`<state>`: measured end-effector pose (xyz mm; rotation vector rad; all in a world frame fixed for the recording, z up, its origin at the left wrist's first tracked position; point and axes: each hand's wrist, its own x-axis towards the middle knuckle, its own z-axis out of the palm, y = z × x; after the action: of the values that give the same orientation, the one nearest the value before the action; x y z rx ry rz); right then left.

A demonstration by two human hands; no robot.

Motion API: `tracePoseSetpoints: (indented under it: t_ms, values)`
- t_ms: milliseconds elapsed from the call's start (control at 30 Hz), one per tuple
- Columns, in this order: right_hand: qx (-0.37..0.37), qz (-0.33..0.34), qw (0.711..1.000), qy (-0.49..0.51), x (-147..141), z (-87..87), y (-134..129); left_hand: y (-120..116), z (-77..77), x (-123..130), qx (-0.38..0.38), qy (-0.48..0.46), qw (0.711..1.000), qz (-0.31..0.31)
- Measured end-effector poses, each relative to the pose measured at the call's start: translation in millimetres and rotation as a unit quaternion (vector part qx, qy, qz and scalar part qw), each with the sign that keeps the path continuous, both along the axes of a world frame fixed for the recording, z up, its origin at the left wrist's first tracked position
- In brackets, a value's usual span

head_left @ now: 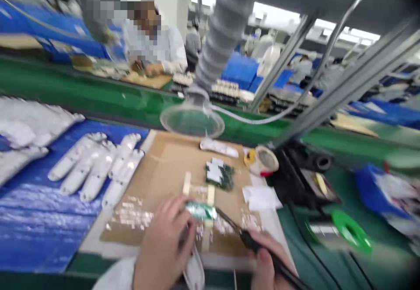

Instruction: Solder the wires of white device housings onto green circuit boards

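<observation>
One green circuit board [201, 210], judged light, stiff, fragile and best held by its edges, is being touched above the cardboard [170, 154] by the left hand [166, 237], its grip blurred beyond telling, while a soldering iron [246, 239] is being clasped by the right hand [265, 264].

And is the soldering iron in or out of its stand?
Out: the right hand holds the iron, tip toward the green board.

No legible text, labels — or numbers
</observation>
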<state>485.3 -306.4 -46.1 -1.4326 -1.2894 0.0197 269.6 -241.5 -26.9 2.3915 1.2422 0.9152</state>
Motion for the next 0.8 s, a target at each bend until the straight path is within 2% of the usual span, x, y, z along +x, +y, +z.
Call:
tracePoseSetpoints:
  t_ms: [33,100,200,467,633,800]
  values:
    - [0.018,0.033,0.999,0.009,2,-3.5,-10,0,1.7,1,-0.015,-0.019,1.000,0.011]
    - [-0.019,0.073,0.997,0.030,4,-8.6,-19,3,5.8,2,-0.045,-0.041,0.998,0.005]
    - [-0.049,0.088,0.994,0.044,4,-10.8,-20,6,11.9,3,-0.057,-0.046,0.997,-0.007]
    - [-0.055,0.156,0.986,0.009,2,-0.8,-15,4,16.1,3,-0.058,-0.045,0.997,0.004]
    - [-0.056,0.172,0.983,0.000,1,2.7,-11,4,16.1,3,-0.065,-0.033,0.997,0.007]
    - [-0.060,0.209,0.975,-0.041,-1,17.9,-1,4,15.9,4,-0.073,-0.015,0.997,0.009]
